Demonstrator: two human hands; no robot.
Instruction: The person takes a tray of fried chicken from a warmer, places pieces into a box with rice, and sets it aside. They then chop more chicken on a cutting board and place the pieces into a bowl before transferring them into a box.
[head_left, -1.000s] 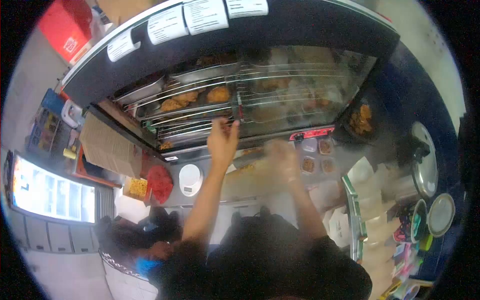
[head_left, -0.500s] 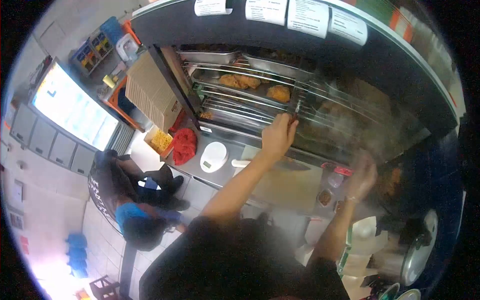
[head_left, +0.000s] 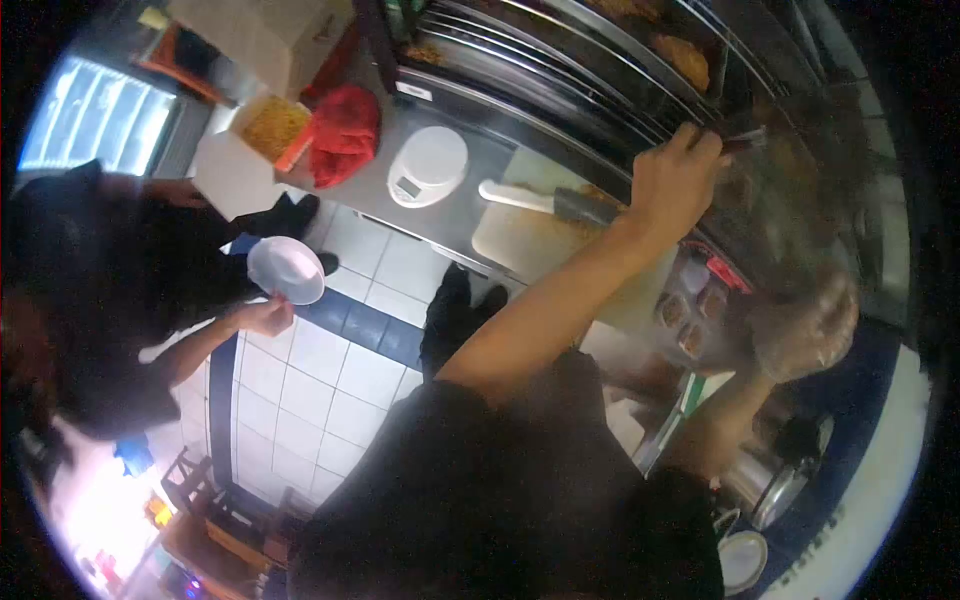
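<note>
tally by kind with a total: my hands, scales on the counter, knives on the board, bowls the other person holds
Your hands: 2 (left hand, right hand)
Scale: 1
Knife: 1
Held bowl: 1
Total: 5

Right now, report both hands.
Left hand: fingers curled at the cabinet handle; whether gripping, cannot tell.
Right hand: gloved, fingers curled; blurred, cannot tell if holding anything.

A bowl (head_left: 288,270) comes into view

A co-worker's hand (head_left: 263,316) now pinches its edge; I saw none there earlier. The left hand (head_left: 675,185), a second ago just short of the handle (head_left: 742,142), has closed its fingers on it. The right hand (head_left: 808,330), a blur over the board (head_left: 522,236) then, has swung out, and the cups (head_left: 690,338) now lie left of its fingers.
</note>
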